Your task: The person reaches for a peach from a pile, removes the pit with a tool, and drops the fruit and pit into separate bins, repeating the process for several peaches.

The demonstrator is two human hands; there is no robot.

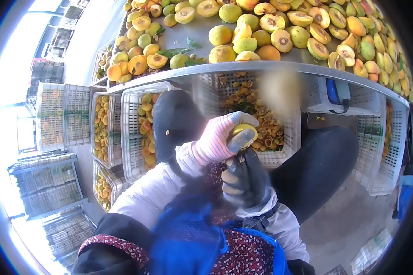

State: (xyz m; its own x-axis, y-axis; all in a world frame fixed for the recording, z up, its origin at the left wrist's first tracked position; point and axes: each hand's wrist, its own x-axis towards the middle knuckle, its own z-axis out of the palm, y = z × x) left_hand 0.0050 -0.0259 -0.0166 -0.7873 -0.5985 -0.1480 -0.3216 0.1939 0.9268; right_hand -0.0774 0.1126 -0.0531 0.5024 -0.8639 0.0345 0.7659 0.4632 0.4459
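In the head view, my left hand [222, 137], in a striped glove with grey fingertips, is closed around a yellow-green peach [238, 130]. Just below it, my right hand [247, 179], in a dark glove, is curled up close to the fruit. Whatever sits between its fingers is hidden. Beneath both hands stands a white crate [287, 146] between my knees, with peach halves and pieces [264, 128] inside. Beyond it, a metal table [188, 36] carries many whole and halved yellow peaches [280, 40].
The table's metal rim [261, 67] runs across in front of me. Peach-filled crates [128, 133] stand to the left, with stacked crates [55, 114] farther off. On the right are more white crates [376, 146] and a blue object [332, 91]. A pale blur [280, 89] hangs near the rim.
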